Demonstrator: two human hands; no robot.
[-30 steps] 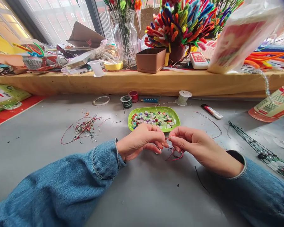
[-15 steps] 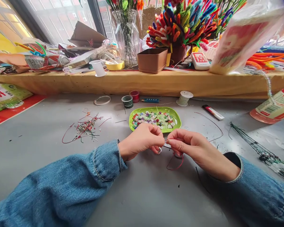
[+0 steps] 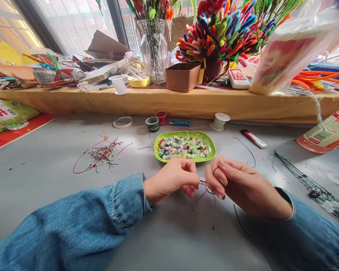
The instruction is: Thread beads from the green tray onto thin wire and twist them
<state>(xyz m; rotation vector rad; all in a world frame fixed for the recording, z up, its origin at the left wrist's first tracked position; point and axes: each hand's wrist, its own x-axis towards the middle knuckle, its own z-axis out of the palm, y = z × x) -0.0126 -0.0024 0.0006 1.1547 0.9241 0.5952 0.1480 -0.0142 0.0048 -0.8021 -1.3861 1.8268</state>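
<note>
Daylight is coming in behind a crowded shelf.
A grey table (image 3: 45, 177) is sitting below a yellow-covered shelf (image 3: 158, 102), with windows (image 3: 73, 19) glowing behind.

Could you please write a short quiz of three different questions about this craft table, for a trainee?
1. True or false: both hands, the left hand and the right hand, pinch a thin red thread between them.
2. What lies in the flat green plastic tray? A) coins B) small coloured beads C) screws
3. Fill in: the pile of cut red and green thread scraps lies on the grey table to the ____ of the tray.

Key: 1 true; 2 B; 3 left.
</note>
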